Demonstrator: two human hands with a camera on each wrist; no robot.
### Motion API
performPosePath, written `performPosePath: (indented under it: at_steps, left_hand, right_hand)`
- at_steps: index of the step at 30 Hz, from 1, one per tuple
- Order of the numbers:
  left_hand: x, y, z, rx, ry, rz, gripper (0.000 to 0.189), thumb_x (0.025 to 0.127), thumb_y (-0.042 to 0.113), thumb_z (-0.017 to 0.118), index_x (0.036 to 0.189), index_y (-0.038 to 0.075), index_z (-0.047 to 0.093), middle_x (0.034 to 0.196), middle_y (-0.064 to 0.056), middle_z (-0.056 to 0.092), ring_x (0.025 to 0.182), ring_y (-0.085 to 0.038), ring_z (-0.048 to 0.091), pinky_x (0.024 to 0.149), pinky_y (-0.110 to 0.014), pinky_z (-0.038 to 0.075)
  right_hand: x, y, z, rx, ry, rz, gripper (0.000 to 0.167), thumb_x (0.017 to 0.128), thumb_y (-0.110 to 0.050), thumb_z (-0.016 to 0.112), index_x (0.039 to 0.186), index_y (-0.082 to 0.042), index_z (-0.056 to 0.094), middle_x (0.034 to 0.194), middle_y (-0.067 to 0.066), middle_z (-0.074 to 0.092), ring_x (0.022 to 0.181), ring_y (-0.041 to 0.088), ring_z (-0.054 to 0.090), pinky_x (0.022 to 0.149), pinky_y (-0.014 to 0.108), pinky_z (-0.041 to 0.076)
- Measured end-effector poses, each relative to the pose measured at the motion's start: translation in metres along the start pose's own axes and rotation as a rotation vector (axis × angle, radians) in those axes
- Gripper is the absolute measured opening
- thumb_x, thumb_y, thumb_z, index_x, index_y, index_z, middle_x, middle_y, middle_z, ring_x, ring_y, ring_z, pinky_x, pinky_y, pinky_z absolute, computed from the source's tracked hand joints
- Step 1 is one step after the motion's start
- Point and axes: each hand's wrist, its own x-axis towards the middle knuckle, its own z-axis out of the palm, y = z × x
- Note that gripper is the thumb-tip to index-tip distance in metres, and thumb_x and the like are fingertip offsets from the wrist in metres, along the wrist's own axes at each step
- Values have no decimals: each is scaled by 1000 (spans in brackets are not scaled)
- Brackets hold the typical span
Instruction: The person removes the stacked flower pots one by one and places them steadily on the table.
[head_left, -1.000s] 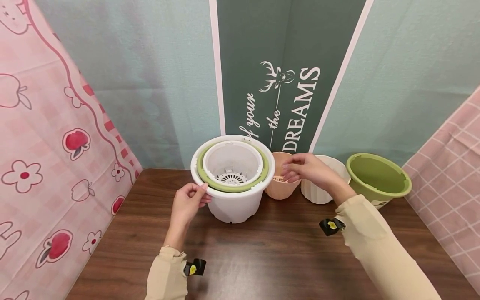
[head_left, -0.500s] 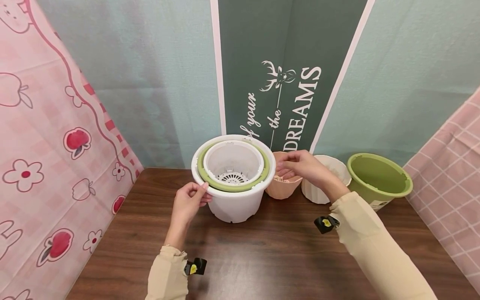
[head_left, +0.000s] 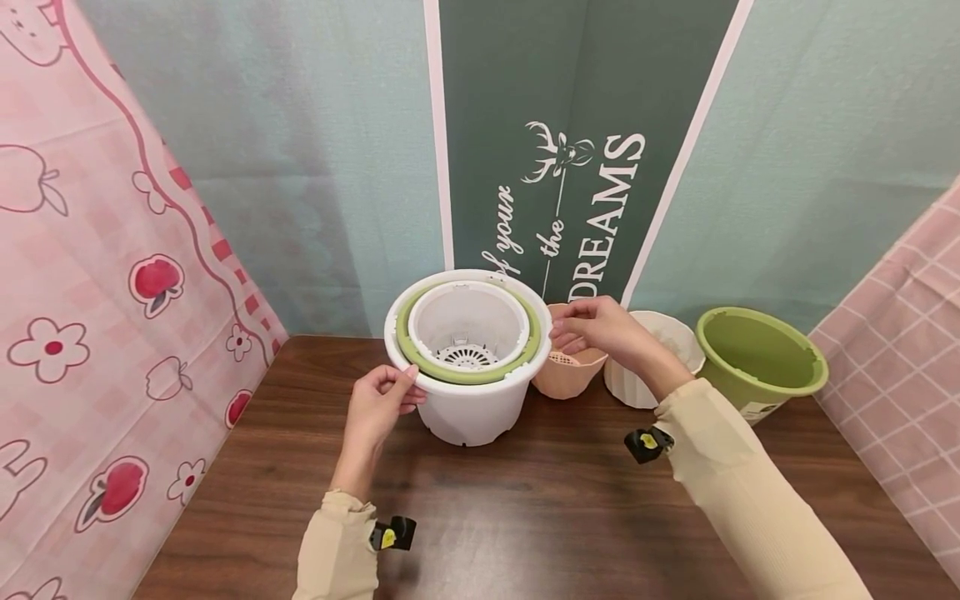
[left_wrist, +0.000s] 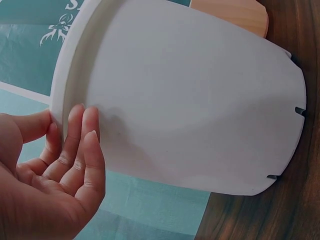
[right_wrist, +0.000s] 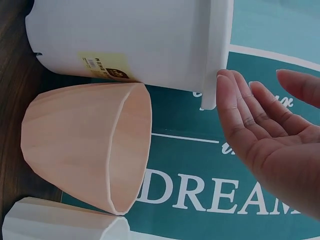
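Observation:
A large white flowerpot (head_left: pixel 472 417) stands on the table with a green pot (head_left: pixel 453 377) nested in it. Inside the green one sits a smaller white pot (head_left: pixel 468 312) with a slotted bottom. My left hand (head_left: pixel 378 402) pinches the outer pot's rim at the near left, thumb on top and fingers beneath, as the left wrist view shows. On the other side, my right hand (head_left: pixel 600 329) hangs over a peach pot (head_left: pixel 564 383). Its fingertips (right_wrist: pixel 226 80) are right at the large pot's rim, with the thumb apart and nothing in the palm.
Beside the peach pot stands a small white ribbed pot (head_left: pixel 626 385), partly behind my right forearm. A green pot (head_left: pixel 765 379) leans farther right. Patterned cloth hangs behind and on both sides of the wooden table (head_left: pixel 510 508).
My right hand has moved left, from over the peach pot to the large white pot's rim. My left hand keeps its hold, and the nested pots stay in place.

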Motion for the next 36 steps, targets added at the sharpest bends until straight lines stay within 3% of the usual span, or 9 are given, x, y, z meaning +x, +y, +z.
performPosePath:
  at_steps: [7,19,36]
  left_hand:
    - [0,-1,1,-4,-2,0,20,89,10,60,75,-2,53,63,-10,64,56,-12,62,55,-26,52]
    - [-1,2,1,-16,-5,12,20,88,10,61,75,-3,54,64,-11,64,56,-11,62,53,-22,51]
    - [0,-1,0,-4,7,22,20,88,10,61,74,-2,53,63,-11,64,55,-11,62,54,-25,52]
  right_hand:
    - [5,-4,0,4,14,39,30,91,-5,53,113,16,50,94,23,63,81,27,65,75,37,53]
    - [16,-12,1,19,46,76,30,92,-5,51,112,17,49,98,26,61,75,19,64,71,33,54]
    - [36,-10,10,-4,82,130,25,91,-7,53,105,14,54,89,20,62,59,13,58,62,27,54]
